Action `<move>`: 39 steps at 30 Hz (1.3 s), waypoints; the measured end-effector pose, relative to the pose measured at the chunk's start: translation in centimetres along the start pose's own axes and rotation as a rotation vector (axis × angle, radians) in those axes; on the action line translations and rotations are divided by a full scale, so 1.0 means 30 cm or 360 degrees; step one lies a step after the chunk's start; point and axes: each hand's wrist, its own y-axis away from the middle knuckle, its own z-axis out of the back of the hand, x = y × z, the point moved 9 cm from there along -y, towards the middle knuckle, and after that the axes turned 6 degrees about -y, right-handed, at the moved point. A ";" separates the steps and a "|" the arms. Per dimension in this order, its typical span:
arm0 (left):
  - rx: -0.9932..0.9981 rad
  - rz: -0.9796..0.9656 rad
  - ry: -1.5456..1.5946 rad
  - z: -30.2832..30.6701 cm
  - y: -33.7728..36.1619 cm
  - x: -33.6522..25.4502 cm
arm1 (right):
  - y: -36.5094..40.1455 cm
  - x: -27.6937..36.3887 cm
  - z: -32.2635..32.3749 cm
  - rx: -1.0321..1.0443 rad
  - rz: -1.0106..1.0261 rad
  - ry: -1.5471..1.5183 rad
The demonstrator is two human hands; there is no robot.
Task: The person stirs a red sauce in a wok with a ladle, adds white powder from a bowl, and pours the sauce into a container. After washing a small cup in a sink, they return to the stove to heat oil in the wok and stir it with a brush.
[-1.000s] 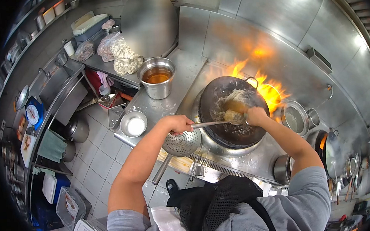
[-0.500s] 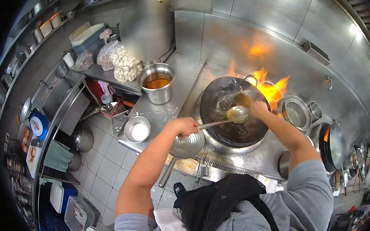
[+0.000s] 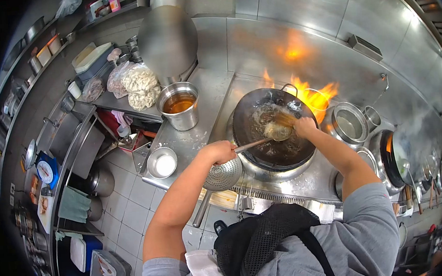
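My left hand [image 3: 219,152] is closed round the handle of a ladle [image 3: 256,144], whose bowl sits inside the black wok [image 3: 284,156]. Over the wok's right part, my right hand [image 3: 305,127] is closed on a bamboo brush [image 3: 285,119], its bristles down by the ladle's bowl. Foamy liquid lies in the wok. Orange flames [image 3: 316,100] rise behind the wok's far right edge. Below my left hand a perforated strainer [image 3: 222,176] rests at the counter's front edge.
A metal pot of amber liquid [image 3: 179,104] and a bowl of white contents [image 3: 162,162] stand left of the stove [image 3: 225,122]. Metal pots [image 3: 349,123] and a second wok [image 3: 386,159] are at the right. Bagged food [image 3: 140,84] lies at the back left.
The brush has moved down and left towards the ladle's bowl, which has also shifted slightly left. The whole view has shifted a little.
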 end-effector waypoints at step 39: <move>0.0172 -0.0210 0.1610 -0.347 -0.048 -0.029 | 0.510 0.042 0.577 -0.1046 -0.0174 -0.1726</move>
